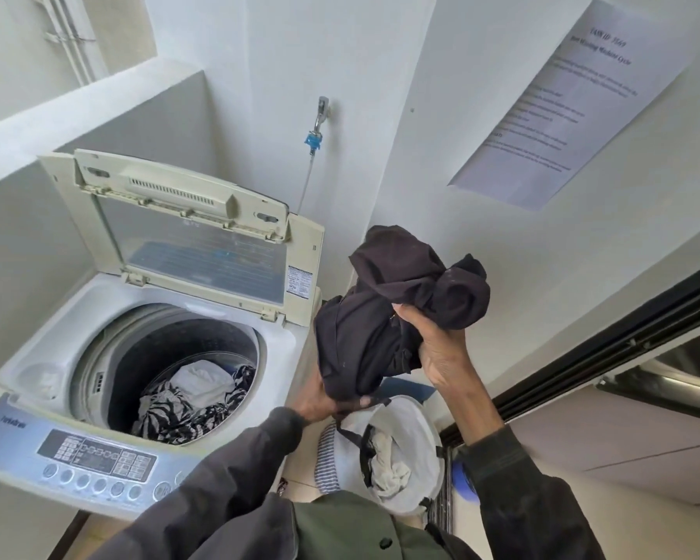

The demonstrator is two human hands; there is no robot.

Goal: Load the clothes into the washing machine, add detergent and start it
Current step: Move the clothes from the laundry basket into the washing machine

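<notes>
Both hands grip a black garment above the basket; washer lid open, seemingly part-loaded.

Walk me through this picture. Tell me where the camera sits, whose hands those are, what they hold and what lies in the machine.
There is no robot here. One camera is worn on a person's head and looks forward and down at that person's own hands. The left hand and the right hand both grip a bundled black garment, held up to the right of a top-loading washing machine. Its lid stands open. In the drum lie a white cloth and a black-and-white patterned cloth. Below the hands stands a white laundry basket with pale cloth in it. The control panel faces the person.
</notes>
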